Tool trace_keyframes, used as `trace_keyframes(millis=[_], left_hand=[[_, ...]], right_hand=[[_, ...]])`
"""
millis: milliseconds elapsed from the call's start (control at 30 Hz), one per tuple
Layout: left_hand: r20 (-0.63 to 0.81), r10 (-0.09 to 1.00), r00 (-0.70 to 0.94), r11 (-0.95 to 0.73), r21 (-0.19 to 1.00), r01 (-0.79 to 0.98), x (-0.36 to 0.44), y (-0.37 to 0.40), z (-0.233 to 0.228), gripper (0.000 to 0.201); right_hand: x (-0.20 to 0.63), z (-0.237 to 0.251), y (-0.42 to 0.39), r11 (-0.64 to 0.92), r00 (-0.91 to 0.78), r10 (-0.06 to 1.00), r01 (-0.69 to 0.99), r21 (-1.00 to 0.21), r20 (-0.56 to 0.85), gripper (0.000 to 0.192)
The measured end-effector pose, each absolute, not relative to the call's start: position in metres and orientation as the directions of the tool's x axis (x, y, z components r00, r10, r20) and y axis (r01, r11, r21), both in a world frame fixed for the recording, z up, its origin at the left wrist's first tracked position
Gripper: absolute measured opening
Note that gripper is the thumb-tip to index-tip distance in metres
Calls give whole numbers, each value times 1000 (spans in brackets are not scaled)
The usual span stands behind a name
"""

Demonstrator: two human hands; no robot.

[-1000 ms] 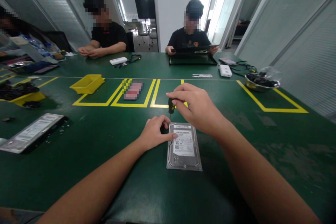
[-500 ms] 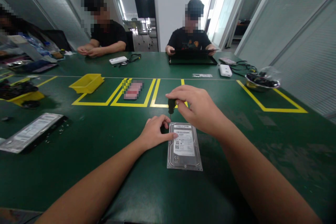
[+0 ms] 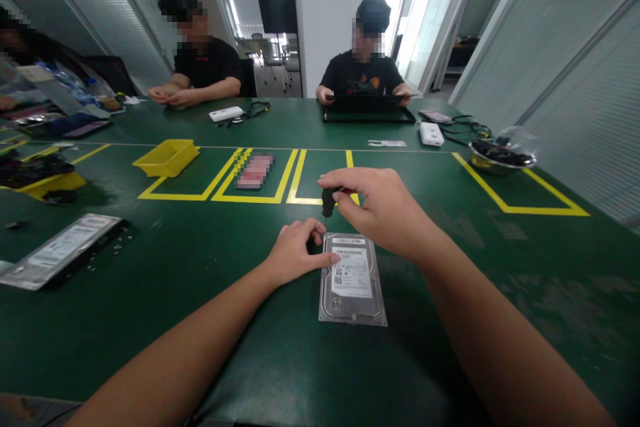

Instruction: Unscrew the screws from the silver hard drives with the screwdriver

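Observation:
A silver hard drive point(image 3: 353, 280) with a white label lies flat on the green table in front of me. My left hand point(image 3: 297, 250) grips its upper left part, the thumb lying on the label and the curled fingers at the edge near the corner. Above that same corner, my right hand point(image 3: 377, 207) holds a screwdriver point(image 3: 328, 203) by its dark handle between thumb and fingers. The thin shaft points down at the drive's top left corner. Whether the tip sits in a screw is too small to tell.
Another hard drive point(image 3: 65, 250) lies at the left, with small loose pieces beside it. Beyond stand a yellow bin point(image 3: 167, 157) and a pink phone-like object point(image 3: 255, 171). A metal bowl point(image 3: 503, 159) of dark parts stands at right. Several people sit around the table.
My right hand and the screwdriver handle have shifted very slightly, with the handle turned or tilted a little. My left hand and the hard drive stay in place.

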State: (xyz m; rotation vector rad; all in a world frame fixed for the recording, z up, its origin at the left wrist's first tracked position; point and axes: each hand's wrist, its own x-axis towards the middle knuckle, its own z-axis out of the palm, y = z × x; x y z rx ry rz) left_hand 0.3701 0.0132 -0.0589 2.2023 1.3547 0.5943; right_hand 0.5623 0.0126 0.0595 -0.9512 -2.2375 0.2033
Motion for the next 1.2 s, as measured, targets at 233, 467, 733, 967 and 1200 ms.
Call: trace_keyframes(millis=[233, 467, 733, 967, 1200], left_hand=[[103, 905, 413, -386, 607, 695, 370, 13, -59, 52], [97, 908, 408, -378, 610, 696, 370, 13, -59, 53], [109, 906, 409, -387, 607, 694, 369, 13, -60, 53], [110, 906, 409, -388, 603, 697, 369, 13, -60, 52], [113, 905, 410, -390, 607, 693, 370, 12, -60, 53]], right_hand=[[561, 57, 15, 704, -484, 699, 593, -390, 527, 23], [561, 55, 15, 701, -507, 709, 576, -419, 490, 23], [560, 52, 15, 702, -515, 709, 586, -405, 483, 25], [558, 52, 14, 719, -538, 694, 554, -420, 478, 32], [559, 52, 14, 729, -542, 683, 544, -415, 490, 33]])
